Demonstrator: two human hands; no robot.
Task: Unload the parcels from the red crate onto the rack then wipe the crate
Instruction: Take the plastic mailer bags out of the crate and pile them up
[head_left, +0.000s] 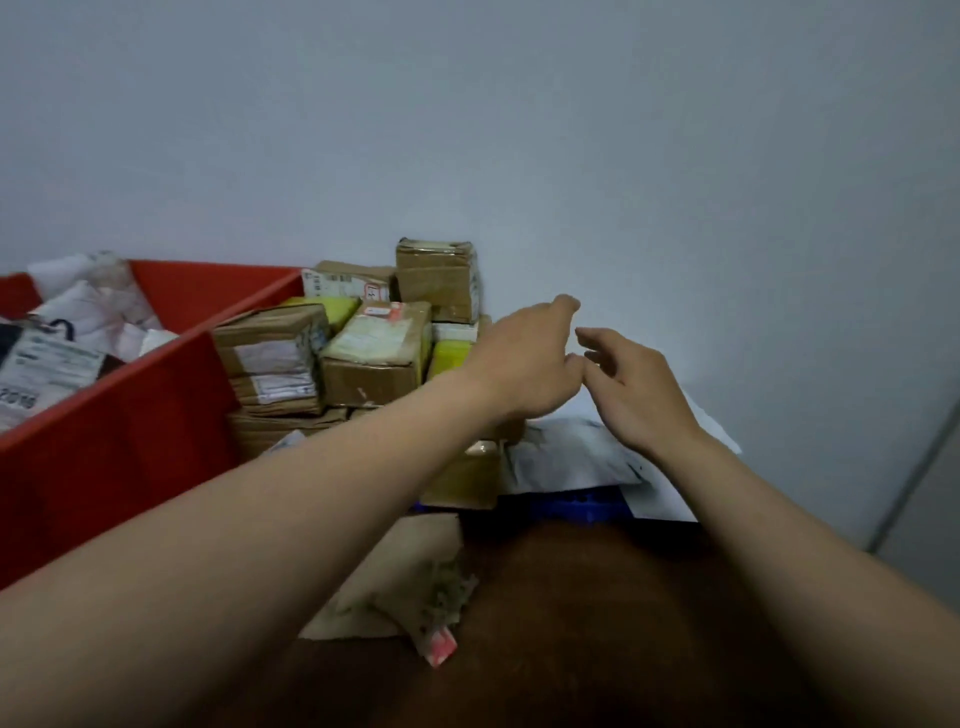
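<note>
Crate first: the red crate (119, 436) fills your left side, its long wall running from lower left up toward the grey wall (519, 130) behind. Soft mailers (57, 358), white and grey, lie heaped inside it.

Just beside the crate's right side, cardboard parcels (374, 364) are piled against that wall. Most lie flat with their labels up, and one small box (436, 278) stands highest at the back.

Both your bare forearms reach forward over the pile's right part. Your left hand (524, 358) is turned back-up, fingers loose and holding nothing. Your right hand (634, 384) is beside it, fingers spread and relaxed, also holding nothing. The fingertips of the two nearly meet.

Under them a white mailer (571, 452) lies flat, partly hidden by your wrists. A blue plastic edge (582, 506) shows below it.

Nearer you sits crumpled brown paper (405, 571) with a pink scrap (441, 644) at its lower end.
</note>
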